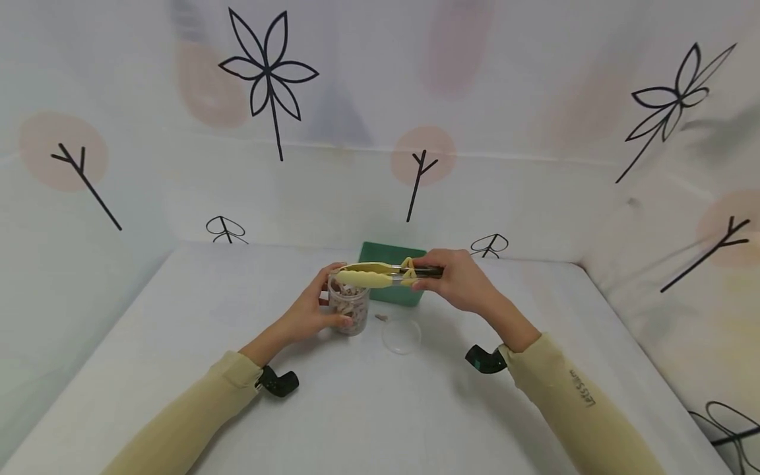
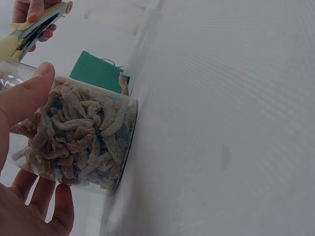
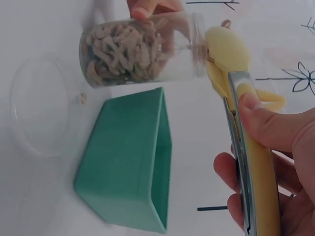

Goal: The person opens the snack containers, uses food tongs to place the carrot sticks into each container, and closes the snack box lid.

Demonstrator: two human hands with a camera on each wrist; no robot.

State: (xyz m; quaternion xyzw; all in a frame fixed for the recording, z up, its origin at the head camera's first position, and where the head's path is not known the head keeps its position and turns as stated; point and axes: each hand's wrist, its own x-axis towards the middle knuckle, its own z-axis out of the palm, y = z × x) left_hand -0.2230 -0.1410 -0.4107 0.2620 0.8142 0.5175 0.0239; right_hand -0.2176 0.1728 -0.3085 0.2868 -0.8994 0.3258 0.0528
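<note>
While both hands work over the table: counts, then edges and room.

Hands: two; left hand (image 1: pixel 309 315) has thumb and fingers curled round the jar, right hand (image 1: pixel 460 280) pinches the tongs' handle end.
Jar (image 1: pixel 349 305): one, clear, upright on the table (image 1: pixel 178 316), inside the left hand's grip, packed with brown curled pieces; mouth open, no lid on it.
Tongs (image 1: pixel 380 274): one pair, yellow tips on metal arms, held level, tips just above the jar's mouth, arms nearly together.
Lid (image 1: pixel 401 334): one, clear and round, flat on the table below the right hand, just beside the jar.
Box (image 1: pixel 388 285): one, green, open, just beyond both hands, behind the tongs.
Stray piece (image 1: pixel 381 317): one, between jar and lid.
Edges: patterned walls well beyond the box and well off to each side.
Room: bare table near both forearms.
</note>
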